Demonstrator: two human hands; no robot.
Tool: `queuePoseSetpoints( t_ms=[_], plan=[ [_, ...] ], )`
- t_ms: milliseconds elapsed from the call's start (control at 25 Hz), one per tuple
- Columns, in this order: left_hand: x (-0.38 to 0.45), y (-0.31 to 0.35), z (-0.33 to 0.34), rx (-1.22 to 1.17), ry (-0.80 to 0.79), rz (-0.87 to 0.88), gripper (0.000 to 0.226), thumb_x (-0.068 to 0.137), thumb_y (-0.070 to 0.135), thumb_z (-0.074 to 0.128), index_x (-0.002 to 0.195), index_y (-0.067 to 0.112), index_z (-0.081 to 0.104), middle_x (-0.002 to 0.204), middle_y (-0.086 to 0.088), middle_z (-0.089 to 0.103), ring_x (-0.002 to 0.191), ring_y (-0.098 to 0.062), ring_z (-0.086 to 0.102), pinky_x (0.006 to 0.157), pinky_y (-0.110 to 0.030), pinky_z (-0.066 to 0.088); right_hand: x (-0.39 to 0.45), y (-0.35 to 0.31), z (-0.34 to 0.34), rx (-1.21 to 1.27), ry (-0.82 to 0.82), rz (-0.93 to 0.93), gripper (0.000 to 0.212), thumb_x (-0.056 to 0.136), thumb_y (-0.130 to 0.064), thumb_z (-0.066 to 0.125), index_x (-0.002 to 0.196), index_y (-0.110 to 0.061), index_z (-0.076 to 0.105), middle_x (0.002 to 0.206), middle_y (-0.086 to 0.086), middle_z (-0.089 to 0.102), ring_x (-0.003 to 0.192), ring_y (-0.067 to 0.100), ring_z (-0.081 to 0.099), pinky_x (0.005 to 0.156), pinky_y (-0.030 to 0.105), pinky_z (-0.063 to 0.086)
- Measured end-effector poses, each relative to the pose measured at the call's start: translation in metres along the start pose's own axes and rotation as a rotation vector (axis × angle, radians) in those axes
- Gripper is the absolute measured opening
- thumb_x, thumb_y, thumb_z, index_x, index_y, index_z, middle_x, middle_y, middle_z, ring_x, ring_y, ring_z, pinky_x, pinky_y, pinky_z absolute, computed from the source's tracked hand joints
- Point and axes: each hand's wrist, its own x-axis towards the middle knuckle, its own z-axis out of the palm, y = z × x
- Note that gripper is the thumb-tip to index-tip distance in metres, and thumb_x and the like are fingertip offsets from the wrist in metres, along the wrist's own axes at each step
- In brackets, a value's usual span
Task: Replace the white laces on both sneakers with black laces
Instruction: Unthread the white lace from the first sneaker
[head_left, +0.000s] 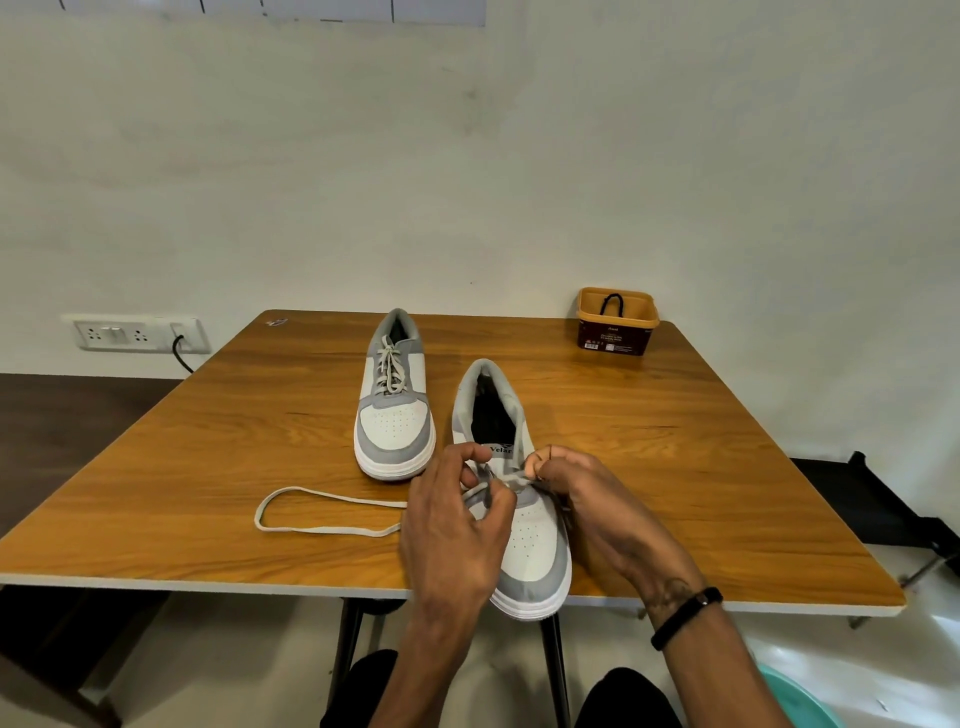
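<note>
Two grey and white sneakers stand on the wooden table (675, 467). The far sneaker (394, 410) keeps its white lace threaded. The near sneaker (524, 525) sits at the front edge with its upper eyelets bare. My left hand (457, 530) pinches the white lace (322, 509) at the sneaker's lower eyelets; the lace trails in a long loop to the left across the table. My right hand (587, 504) grips the sneaker's right side at the lace, fingers curled. A black lace (613, 302) pokes out of a small tub (617, 325) at the back right.
A wall socket (136, 333) with a black cable is on the wall at left. A dark bench (883, 509) stands right of the table, and a teal basin (800, 701) lies on the floor at lower right. My knees show under the table's front edge.
</note>
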Motion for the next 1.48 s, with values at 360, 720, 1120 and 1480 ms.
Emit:
queuePoseSetpoints(
  t_ms=[360,720,1120,1480],
  plan=[
    [-0.008,-0.010,0.004,-0.159,0.064,0.032,0.029,0.097,0.034,0.068,0.123,0.046,0.063,0.114,0.020,0.064,0.107,-0.010,0.061,0.082,-0.041,0.058,-0.004,-0.003,0.005,-0.737,0.132,-0.430,0.005,0.096,-0.029,0.075,0.100,-0.026,0.073,0.107,-0.015,0.058,0.099,-0.002,0.061,0.080,0.014,0.052],
    [-0.011,-0.007,0.010,-0.072,0.120,0.058,0.033,0.092,0.045,0.059,0.125,0.042,0.064,0.110,0.018,0.064,0.101,-0.012,0.059,0.081,-0.045,0.055,-0.006,0.019,0.013,-0.005,0.361,-0.287,0.004,0.097,-0.010,0.072,0.095,-0.013,0.074,0.091,0.002,0.078,0.089,0.018,0.073,0.079,0.026,0.059],
    [-0.015,-0.016,0.014,-0.107,0.158,0.140,0.030,0.102,0.029,0.051,0.126,0.026,0.069,0.115,0.012,0.068,0.106,-0.011,0.061,0.084,-0.047,0.055,-0.005,0.003,0.025,-1.066,0.285,-0.543,0.026,0.100,-0.021,0.069,0.124,-0.027,0.075,0.146,-0.005,0.043,0.131,0.015,0.041,0.097,0.033,0.055],
    [-0.015,-0.017,0.014,-0.111,0.167,0.159,0.031,0.102,0.026,0.048,0.125,0.022,0.070,0.116,0.010,0.070,0.106,-0.014,0.063,0.085,-0.046,0.054,-0.004,0.000,0.036,-1.236,0.321,-0.535,0.018,0.106,-0.029,0.048,0.118,-0.018,0.056,0.126,0.002,0.046,0.109,0.018,0.050,0.091,0.041,0.051]
  ],
)
